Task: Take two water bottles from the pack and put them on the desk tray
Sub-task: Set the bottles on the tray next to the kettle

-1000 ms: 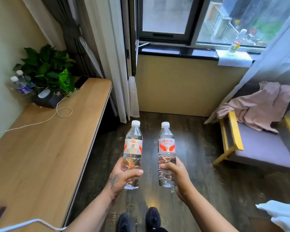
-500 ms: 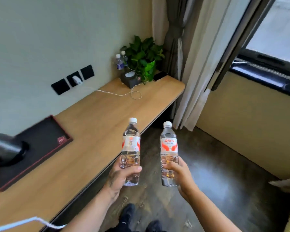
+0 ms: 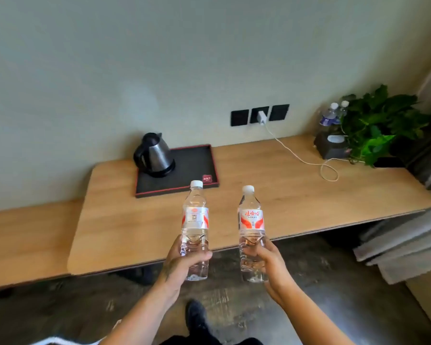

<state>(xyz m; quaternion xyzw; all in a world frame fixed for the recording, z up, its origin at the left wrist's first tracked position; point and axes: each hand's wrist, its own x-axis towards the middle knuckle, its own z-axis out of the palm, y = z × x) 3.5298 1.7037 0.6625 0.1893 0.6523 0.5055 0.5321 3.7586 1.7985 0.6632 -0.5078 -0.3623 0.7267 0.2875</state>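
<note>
1. Both hands carry a water bottle upright, each grip wrapped tight around the lower half of its bottle.
2. The left hand (image 3: 184,260) clamps the left bottle (image 3: 195,220), thumb across the front and fingers behind; its label shows a small printed code square between red marks.
3. The right hand (image 3: 269,262) clamps the right bottle (image 3: 251,220), fingers curled across the front; its label shows red characters above a red shape.
4. Both bottles have white caps, hold clear water, and stand side by side without touching, in the air above the near edge of the desk (image 3: 296,195).
5. The desk is a light wooden slab along a pale wall, and a lower wooden shelf (image 3: 25,242) adjoins it on the left.
6. A black tray (image 3: 197,168) with a red rim lies on the desk against the wall, beyond the bottles and a little to the left.
7. A dark metal kettle (image 3: 154,154) stands on the left part of the tray, and a small red packet (image 3: 207,178) lies near the tray's front right corner.
8. Three black wall sockets (image 3: 239,117) sit above the desk; a white charger (image 3: 261,117) is plugged into the middle one, and its white cable (image 3: 296,155) trails across the desk to a loop.
9. At the far right end of the desk, a leafy green plant (image 3: 378,120) stands beside a dark box (image 3: 330,146), with two more bottles (image 3: 330,115) behind it.
10. The person's dark shoe (image 3: 197,317) shows on the dark floor below.
</note>
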